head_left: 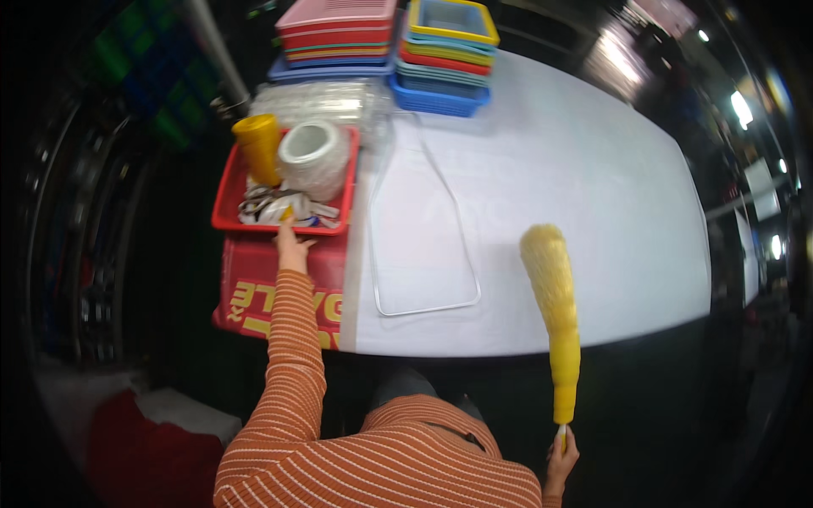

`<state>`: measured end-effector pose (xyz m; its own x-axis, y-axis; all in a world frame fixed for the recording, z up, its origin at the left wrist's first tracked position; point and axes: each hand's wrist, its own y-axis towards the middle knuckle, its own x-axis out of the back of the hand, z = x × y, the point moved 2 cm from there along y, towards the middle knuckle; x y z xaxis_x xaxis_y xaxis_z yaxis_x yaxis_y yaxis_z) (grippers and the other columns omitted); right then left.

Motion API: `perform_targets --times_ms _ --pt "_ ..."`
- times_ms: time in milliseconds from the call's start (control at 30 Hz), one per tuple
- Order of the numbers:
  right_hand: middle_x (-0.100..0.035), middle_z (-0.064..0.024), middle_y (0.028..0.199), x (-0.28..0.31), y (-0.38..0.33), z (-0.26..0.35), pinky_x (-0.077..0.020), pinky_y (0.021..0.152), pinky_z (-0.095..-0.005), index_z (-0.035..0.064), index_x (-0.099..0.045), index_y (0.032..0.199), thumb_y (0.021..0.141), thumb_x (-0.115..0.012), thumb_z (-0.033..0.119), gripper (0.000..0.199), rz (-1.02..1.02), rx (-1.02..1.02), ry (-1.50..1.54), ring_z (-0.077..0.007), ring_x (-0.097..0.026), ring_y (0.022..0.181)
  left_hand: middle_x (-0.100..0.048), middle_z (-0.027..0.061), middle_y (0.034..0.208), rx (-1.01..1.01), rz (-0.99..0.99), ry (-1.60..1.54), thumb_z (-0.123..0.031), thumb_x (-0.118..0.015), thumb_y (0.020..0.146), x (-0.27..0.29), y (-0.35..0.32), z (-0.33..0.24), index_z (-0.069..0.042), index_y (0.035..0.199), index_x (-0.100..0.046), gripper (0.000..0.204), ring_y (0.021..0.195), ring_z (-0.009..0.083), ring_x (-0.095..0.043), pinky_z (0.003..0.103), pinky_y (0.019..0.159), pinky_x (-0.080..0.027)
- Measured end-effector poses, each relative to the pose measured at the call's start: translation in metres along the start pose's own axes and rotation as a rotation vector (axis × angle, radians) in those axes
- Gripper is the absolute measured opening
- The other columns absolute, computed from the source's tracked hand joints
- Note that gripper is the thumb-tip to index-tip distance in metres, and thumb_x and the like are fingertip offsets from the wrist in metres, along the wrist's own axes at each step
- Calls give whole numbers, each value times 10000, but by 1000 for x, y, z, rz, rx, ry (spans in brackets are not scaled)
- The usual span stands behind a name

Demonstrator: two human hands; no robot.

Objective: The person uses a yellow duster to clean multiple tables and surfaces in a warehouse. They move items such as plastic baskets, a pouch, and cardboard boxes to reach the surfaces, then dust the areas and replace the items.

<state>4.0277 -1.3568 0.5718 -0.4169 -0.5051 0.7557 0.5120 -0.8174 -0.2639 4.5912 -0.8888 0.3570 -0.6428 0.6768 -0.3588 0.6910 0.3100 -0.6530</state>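
Note:
My right hand (562, 461) is wrapped around the white handle of a yellow duster (555, 305). The duster stands nearly upright at the table's near right, its fluffy head leaning over the white surface. My left hand (294, 250) reaches over the near rim of a red tray (279, 227), thumb spread and fingertips by small mixed items (275, 207) in white, black and yellow. Nothing held shows in it, though the fingertips are partly lost among those items. In the tray stand a yellow roll (258, 148) and a white roll (312, 157) in clear wrap.
A thin metal wire frame (428, 310) lies on the white-covered table (584, 169). Beyond the tray are clear-wrapped goods (318, 103) and stacks of coloured plastic baskets (339, 38) (440, 93). A red printed sheet (284, 284) lies under the tray. Below left is something dark red (148, 449).

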Motion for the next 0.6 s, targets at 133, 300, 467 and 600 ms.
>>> perform_targets --times_ms 133,300,467,600 --pt "-481 21 604 9 -6 -34 -350 409 -182 14 -559 1151 896 -526 154 292 -86 -49 193 -31 -427 476 -85 229 1451 -974 52 534 -181 -687 773 -115 -209 65 55 1385 -39 922 1335 287 -174 354 1099 -113" --pt "-501 8 582 24 21 -82 -369 423 -192 19 -569 1145 896 -530 148 284 -119 -123 483 -36 -441 477 -212 184 1441 439 1256 788 -403 -622 821 -154 -459 328 8 1403 -85 893 1325 294 -231 472 1061 -178" --pt "-610 -91 649 86 40 -144 -469 522 -301 -1 -543 1155 894 -518 201 331 -183 41 271 -183 -609 557 -427 145 1286 761 1338 628 -481 -583 826 -195 -607 472 -28 1317 -309 722 1204 252 -400 442 991 -315" --pt "-645 -166 752 149 52 -209 -503 605 -380 -4 -545 1145 882 -517 198 332 -294 -16 139 -309 -652 700 -573 87 1028 897 1399 713 -447 -611 820 -229 -707 555 -22 1147 -485 551 937 197 -569 352 824 -463"
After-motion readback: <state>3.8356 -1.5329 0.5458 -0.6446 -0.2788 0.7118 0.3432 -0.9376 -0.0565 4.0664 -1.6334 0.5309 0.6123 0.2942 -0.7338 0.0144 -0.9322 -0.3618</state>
